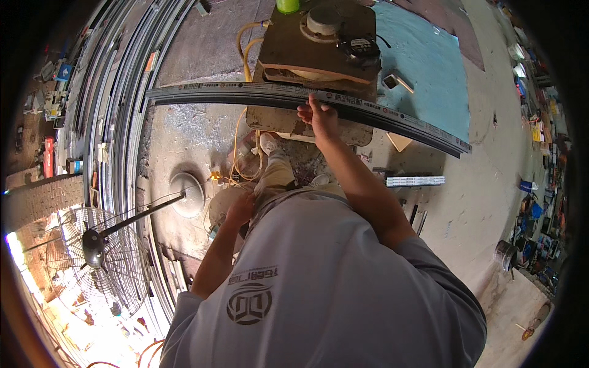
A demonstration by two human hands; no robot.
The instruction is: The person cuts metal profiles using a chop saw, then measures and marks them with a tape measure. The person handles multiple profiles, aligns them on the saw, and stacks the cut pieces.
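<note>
A long dark metal profile (257, 94) with printed protective film lies crosswise before me, over the worn table of a small machine (317, 60). At its near edge is my right hand (321, 117), with one finger or the thumb up against the film and the other fingers partly curled; whether they grip the profile does not show. Low beside my left thigh, near a round stool seat (223, 204), is my left hand (240, 209); its fingers are mostly hidden. On the machine stand a round metal housing (323, 20) and a green container (288, 5).
Long metal profiles (124, 92) lie stacked along the left. A caged fan (94, 248) on a round base (186, 194) stands lower left. Yellow hoses (248, 50) hang by the machine. A short wrapped piece (416, 181) lies right, near a blue sheet (428, 60). Clutter lines the far right.
</note>
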